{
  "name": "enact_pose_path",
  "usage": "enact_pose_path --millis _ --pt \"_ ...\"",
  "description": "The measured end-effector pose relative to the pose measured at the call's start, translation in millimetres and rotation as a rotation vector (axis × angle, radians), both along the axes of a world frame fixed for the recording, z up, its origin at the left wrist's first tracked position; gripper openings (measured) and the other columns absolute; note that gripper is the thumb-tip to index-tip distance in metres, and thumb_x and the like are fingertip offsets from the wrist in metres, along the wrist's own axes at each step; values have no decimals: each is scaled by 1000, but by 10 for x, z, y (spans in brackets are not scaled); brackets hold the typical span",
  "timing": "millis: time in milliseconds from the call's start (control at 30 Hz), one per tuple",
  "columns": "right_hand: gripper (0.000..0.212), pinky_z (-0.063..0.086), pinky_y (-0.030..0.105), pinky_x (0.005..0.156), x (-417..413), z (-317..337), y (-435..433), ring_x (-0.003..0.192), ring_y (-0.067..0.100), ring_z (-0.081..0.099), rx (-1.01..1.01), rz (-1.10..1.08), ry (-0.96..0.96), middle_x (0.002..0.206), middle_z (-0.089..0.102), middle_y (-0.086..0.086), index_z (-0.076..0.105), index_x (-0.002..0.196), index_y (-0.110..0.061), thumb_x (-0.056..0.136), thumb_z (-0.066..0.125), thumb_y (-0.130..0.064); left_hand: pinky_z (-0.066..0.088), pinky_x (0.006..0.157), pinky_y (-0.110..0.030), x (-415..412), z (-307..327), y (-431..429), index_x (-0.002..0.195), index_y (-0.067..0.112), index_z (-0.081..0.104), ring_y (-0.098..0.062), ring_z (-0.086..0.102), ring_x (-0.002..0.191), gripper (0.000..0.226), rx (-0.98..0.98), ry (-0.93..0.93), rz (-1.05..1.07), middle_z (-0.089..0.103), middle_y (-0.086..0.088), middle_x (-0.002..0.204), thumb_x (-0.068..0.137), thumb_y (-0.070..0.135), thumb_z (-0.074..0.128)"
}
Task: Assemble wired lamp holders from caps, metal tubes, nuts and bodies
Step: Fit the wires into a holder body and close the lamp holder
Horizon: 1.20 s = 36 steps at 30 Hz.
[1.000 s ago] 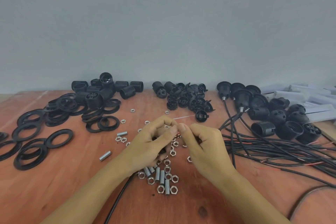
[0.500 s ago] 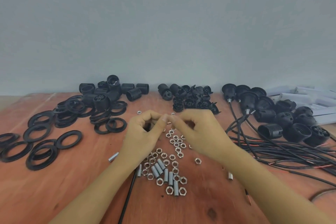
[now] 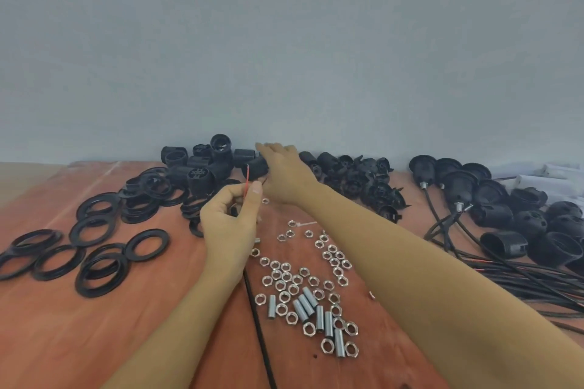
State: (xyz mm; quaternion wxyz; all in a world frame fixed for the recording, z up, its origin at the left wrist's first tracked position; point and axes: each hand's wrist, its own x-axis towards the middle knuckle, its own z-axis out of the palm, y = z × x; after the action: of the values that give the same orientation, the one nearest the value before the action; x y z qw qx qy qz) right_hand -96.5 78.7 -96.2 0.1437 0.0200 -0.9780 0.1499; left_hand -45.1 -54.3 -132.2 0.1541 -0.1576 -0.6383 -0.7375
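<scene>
Left hand [image 3: 230, 224], frame centre, pinches red wire [image 3: 247, 178] upright. Right hand [image 3: 282, 172] reaches, fingers straight, over body pile [image 3: 197, 175], upper centre. Step: fetching body. Next: grip one, thread wire.

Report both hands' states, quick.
Left hand: pinching the red wire.
Right hand: over the black bodies; grip cannot be told.

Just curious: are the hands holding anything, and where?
Left hand pinches the thin red wire just below its free end; right hand reaches toward black plastic bodies, holding nothing.
</scene>
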Motion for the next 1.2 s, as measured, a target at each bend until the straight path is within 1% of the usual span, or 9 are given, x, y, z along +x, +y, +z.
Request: enact_pose_path --millis 167,367,533,767,833,933,1033,1133,1200 --pt "53 39 37 79 -266 -35 -131 127 30 35 200 -46 -121 131 51 6 42 135 -17 87 64 -18 40 49 -13 -7 -27 15 71 32 69 -4 47 47 25 -18 16 15 53 12 48 93 20 67" --pt "49 36 42 99 -215 -92 -112 126 31 33 301 -169 -66 133 36 12 45 139 -24 92 56 -32 41 51 -13 8 -31 15 79 22 68 -2 47 47 14 -15 38 7 54 10 46 93 17 66" --pt "32 35 35 84 -106 -100 5 116 30 45 267 -51 52 125 55 11 48 122 -9 93 56 -19 40 51 -13 32 -31 24 77 22 67 -4 47 46 16 -33 68 3 53 9 45 93 18 66" --pt "53 37 43 105 -10 -129 151 129 29 37 341 -54 -39 136 43 10 48 139 -17 94 61 -41 41 52 -14 32 -46 19 76 26 67 -3 47 46 19 -54 88 -9 53 7 47 93 18 66" --pt "51 40 43 104 37 -133 160 128 30 43 163 -51 -23 135 49 12 50 135 -10 92 65 -32 41 52 -12 41 -41 19 76 27 67 -3 49 46 19 -63 98 -8 54 9 47 93 18 66" --pt "50 47 38 96 244 -91 186 115 26 58 -332 -139 127 123 62 12 53 129 -6 85 73 -20 40 53 -11 50 -32 18 77 27 66 -2 49 46 18 -93 118 -4 56 12 48 92 17 66" --pt "51 55 30 71 605 -13 248 88 14 69 -930 -206 179 104 68 1 54 122 -12 78 81 -14 40 53 -16 76 -25 10 77 29 67 -5 48 50 16 -154 132 -19 57 12 53 92 22 67" --pt "35 56 28 63 1033 34 339 74 22 64 -1566 -108 127 92 61 12 55 115 -7 84 59 10 38 54 -13 155 9 23 78 31 66 -2 46 52 15 -220 215 -53 55 11 57 91 23 68" --pt "24 57 32 64 1331 30 395 74 26 63 -1754 -66 66 86 57 15 59 98 -5 84 50 13 38 56 -10 231 34 49 77 27 65 -4 48 55 13 -275 312 -67 54 9 59 90 24 68"
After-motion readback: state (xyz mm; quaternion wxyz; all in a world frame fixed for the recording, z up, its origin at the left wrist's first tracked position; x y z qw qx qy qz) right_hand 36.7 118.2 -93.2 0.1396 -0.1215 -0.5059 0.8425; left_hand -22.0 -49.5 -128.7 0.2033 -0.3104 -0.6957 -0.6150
